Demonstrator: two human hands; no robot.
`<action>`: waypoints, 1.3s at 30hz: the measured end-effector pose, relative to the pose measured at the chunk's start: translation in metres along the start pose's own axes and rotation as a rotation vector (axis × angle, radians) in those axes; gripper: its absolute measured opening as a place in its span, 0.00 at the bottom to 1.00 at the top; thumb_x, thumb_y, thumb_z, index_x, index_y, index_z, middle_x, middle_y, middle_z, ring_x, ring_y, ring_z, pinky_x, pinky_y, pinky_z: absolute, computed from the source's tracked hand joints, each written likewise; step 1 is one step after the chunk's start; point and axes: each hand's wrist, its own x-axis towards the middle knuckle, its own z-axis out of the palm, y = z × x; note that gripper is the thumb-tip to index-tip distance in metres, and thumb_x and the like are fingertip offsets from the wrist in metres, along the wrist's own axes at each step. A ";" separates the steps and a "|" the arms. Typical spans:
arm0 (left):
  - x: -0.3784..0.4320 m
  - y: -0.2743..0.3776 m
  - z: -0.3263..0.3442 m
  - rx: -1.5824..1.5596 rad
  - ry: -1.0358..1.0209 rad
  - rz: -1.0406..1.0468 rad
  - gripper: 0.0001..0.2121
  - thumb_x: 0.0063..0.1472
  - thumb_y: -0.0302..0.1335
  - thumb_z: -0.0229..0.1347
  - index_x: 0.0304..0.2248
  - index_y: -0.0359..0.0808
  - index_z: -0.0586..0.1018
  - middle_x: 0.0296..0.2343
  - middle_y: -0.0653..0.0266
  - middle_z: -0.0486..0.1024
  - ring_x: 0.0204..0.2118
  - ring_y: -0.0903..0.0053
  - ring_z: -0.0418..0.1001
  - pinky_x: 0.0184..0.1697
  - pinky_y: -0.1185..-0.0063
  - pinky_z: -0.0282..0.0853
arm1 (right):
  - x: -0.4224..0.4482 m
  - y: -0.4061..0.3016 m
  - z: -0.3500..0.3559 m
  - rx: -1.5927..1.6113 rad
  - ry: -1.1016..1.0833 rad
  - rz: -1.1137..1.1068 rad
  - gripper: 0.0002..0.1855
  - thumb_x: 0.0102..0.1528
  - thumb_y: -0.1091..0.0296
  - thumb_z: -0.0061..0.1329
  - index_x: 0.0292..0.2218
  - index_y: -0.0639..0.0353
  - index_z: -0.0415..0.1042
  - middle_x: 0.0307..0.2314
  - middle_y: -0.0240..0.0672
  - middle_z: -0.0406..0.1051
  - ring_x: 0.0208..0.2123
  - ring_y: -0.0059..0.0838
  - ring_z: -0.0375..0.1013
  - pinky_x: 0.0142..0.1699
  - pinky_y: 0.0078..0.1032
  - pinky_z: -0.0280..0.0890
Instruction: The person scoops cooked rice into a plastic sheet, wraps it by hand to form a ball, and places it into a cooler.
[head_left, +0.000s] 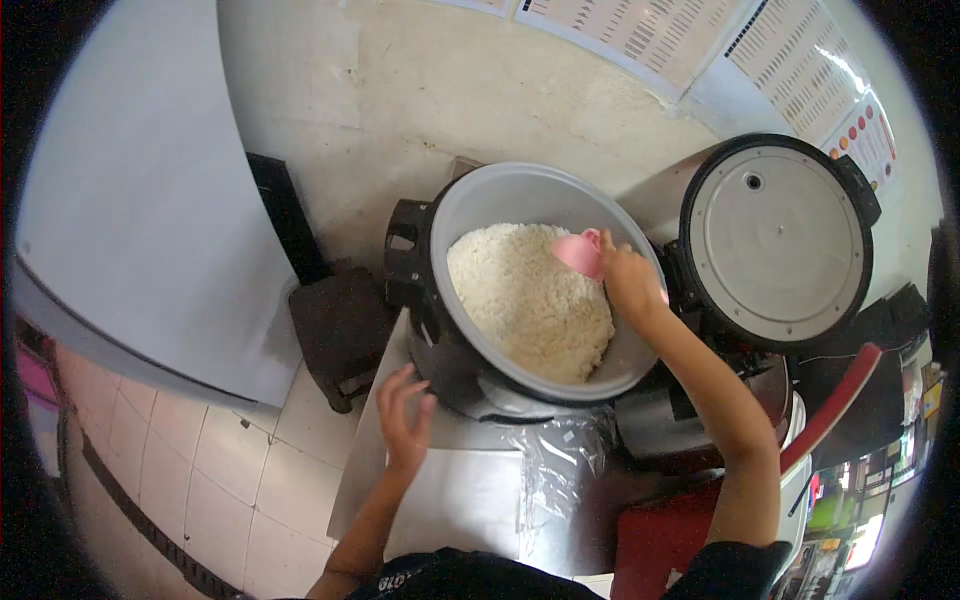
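Observation:
A large rice cooker (480, 397) with a black body stands on the metal table in front of me, its grey inner pot (525, 191) uncovered. White cooked rice (517, 300) fills much of the pot, heaped toward the left side. My right hand (630, 277) grips a pink plastic cup (577, 253) by its handle, low over the rice at the right of the pot. Whether the cup holds rice is not visible. My left hand (405, 420) is empty, fingers apart, close to the cooker's lower left side.
The cooker's round lid (780, 240) is swung up at the right. Clear plastic bags (559, 465) and a white sheet (457, 495) lie on the metal table (367, 457). A dark stool (345, 322) and a white appliance (150, 195) stand left; a red object (660, 540) is at lower right.

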 end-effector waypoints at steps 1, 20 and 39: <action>0.008 0.011 0.011 -0.136 -0.020 0.000 0.02 0.56 0.22 0.54 0.30 0.34 0.75 0.44 0.57 0.70 0.48 0.61 0.65 0.52 0.67 0.59 | 0.016 0.005 0.029 -0.118 0.021 -0.036 0.27 0.50 0.75 0.44 0.51 0.74 0.59 0.29 0.50 0.74 0.30 0.38 0.76 0.33 0.29 0.71; 0.003 -0.028 0.033 -0.365 -0.052 -0.248 0.43 0.45 0.26 0.67 0.56 0.31 0.53 0.47 0.46 0.68 0.51 0.63 0.68 0.50 0.71 0.68 | -0.015 -0.050 -0.096 0.344 -0.796 -0.626 0.25 0.46 0.75 0.51 0.47 0.66 0.63 0.27 0.51 0.73 0.32 0.49 0.75 0.36 0.39 0.69; 0.005 -0.047 0.011 -0.309 -0.015 -0.173 0.26 0.58 0.29 0.55 0.52 0.25 0.62 0.47 0.44 0.68 0.50 0.60 0.67 0.51 0.69 0.63 | -0.020 -0.040 -0.065 1.530 -1.008 0.024 0.10 0.59 0.69 0.43 0.41 0.62 0.69 0.19 0.24 0.60 0.17 0.13 0.58 0.19 0.15 0.57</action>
